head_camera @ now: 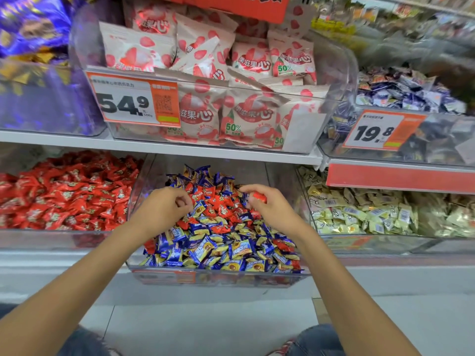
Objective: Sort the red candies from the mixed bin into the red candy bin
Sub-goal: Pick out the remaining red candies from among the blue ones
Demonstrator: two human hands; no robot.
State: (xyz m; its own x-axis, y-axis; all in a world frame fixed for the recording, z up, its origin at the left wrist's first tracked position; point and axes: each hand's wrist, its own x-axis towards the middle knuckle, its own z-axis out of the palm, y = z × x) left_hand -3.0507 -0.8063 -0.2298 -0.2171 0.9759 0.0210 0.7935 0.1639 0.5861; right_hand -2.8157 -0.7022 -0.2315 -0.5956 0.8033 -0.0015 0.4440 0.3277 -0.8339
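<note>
**Head view.** The mixed bin (218, 278) is shown at the near centre of the lower shelf, heaped with blue-and-yellow candies (205, 249) and red candies (218, 204). The red ones are gathered mostly at the far middle of the heap, with a few seen at its near left and near right edges. The red candy bin (51, 240) stands just to the left, already filled with like pieces.

The right hand (272, 209) is held over the far right of the heap, and one red candy (258, 197) is pinched between its thumb and curled fingers. The left hand (164, 209) is lowered onto the far left of the heap with its fingers curled down among the wrappers. Whether anything is held in it cannot be told.

Each red candy is wrapped in glossy red film with a small pale printed motif. The pieces are judged to be light and small, with crinkly, rather slippery wrappers. A pinch across the firm body is judged more secure than one on the thin sealed ends. Loose neighbours may be dragged along.
</note>
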